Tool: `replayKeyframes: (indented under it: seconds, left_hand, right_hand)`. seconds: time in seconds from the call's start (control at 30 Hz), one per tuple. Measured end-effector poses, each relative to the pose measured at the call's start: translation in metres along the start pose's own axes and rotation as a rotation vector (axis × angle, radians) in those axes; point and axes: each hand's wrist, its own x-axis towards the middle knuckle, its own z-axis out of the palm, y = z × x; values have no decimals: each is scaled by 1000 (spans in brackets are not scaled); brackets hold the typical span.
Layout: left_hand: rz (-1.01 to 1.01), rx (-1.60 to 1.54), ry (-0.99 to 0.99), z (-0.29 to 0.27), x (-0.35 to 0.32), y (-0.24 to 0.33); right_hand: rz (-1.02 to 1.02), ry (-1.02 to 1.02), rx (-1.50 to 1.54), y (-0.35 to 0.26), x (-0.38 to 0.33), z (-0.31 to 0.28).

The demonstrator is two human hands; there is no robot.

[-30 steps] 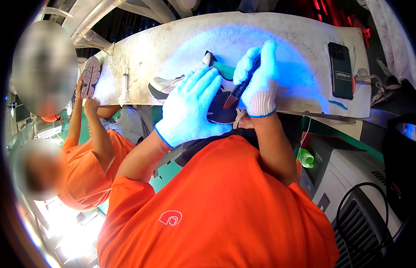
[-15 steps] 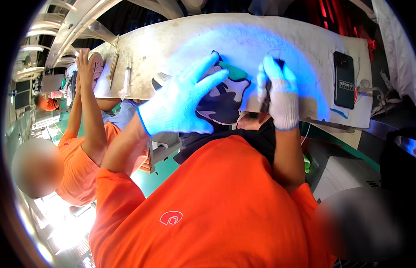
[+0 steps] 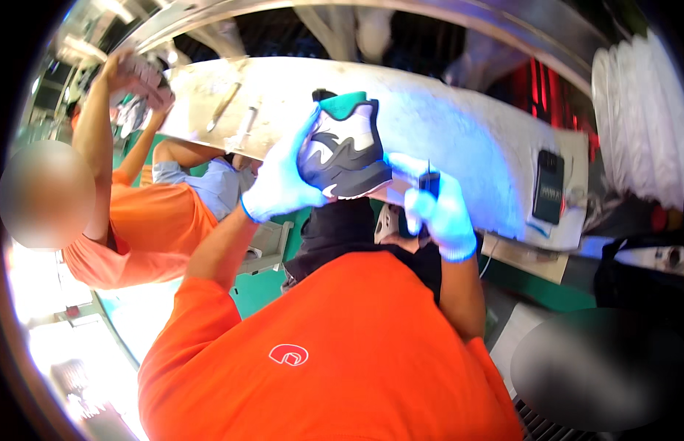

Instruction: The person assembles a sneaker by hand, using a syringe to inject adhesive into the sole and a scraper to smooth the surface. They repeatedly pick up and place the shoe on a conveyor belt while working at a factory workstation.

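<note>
My gloved left hand grips a sneaker by its left side, with the thumb at the sole's edge. Grey, black and white panels cover the sneaker, and its collar lining is green. It is held up off the table, opening upward and sole down. To its right, my gloved right hand is closed round a small black tool with a thin tip, whose exact kind I cannot make out. Fingers of that hand reach close to the sneaker's sole edge; whether they touch it I cannot tell. Blue light falls on both gloves.
A pale worktable runs across in front of me. On it lie a dark phone at the right, and a syringe and a slim tool at the left. A co-worker in an orange shirt works at the left, holding a blurred shoe.
My left hand, earlier spread over the sneaker, now grips it, and the sneaker is lifted and turned upright. My right hand with the black tool has come down toward it. The view has shifted.
</note>
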Motion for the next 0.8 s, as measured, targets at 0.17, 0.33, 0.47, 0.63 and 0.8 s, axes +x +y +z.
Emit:
replayKeyframes:
  seconds: [0.17,0.33,0.47,0.63,0.8]
  left_hand:
    - [59,-703,200,20,-63,4]
    - [217,-91,252,-3,-98,13]
    - [224,-239,217,-8,-96,6]
    - [237,-366,192,26,-65,-32]
    - [288,-205,174,24,-73,-13]
  right_hand:
    - [-141,-120,-143,-2,-4,88]
    - [-173,-119,-193,14,-25,116]
    - [-251,-115,-240,11,-23,130]
    - [-386,-117,-428,19,-20,120]
    - [-328,48,-466,35,-25,118]
